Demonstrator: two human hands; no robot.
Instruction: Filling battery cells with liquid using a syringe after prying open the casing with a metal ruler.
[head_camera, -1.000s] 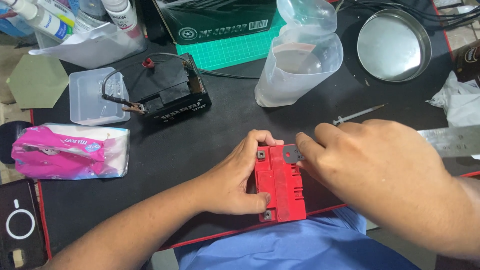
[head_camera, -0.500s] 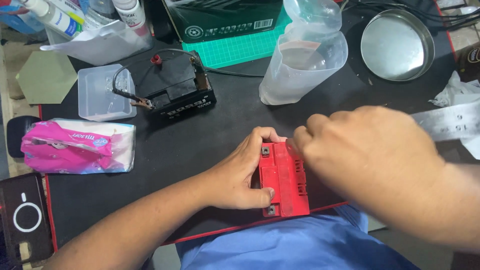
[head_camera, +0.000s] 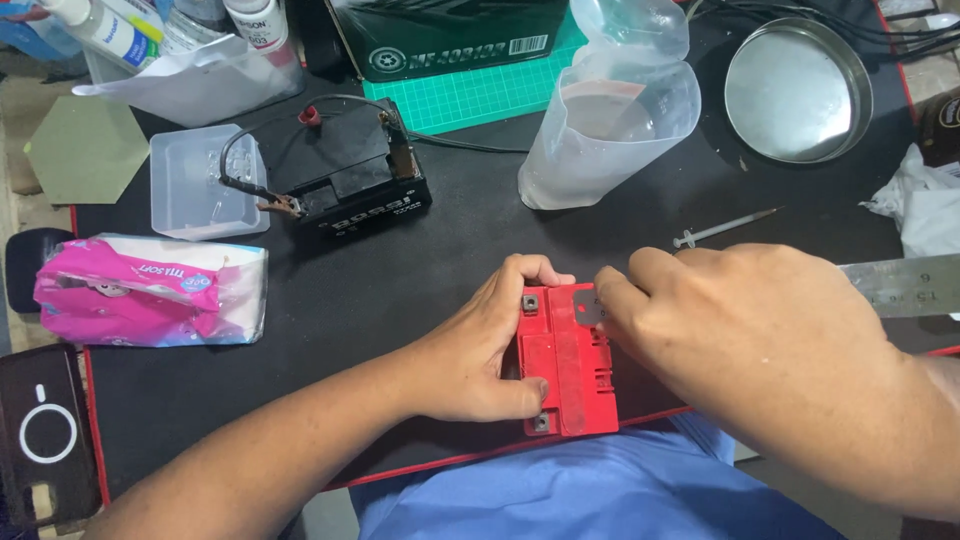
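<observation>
Resting at the bench's near edge, a red battery (head_camera: 565, 360) is gripped by the left hand (head_camera: 480, 350) while a grey strip (head_camera: 588, 305) is pinched by the right hand (head_camera: 760, 350) fingers, lid work seemingly unfinished.

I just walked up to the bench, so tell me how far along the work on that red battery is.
Done, by the look of it: the red battery lies flat on the black mat, and a black battery with clipped leads sits farther back. In hand: the left hand steadies its left edge while the right hand fingers a small grey piece at the top. That piece is not yet clear.
</observation>
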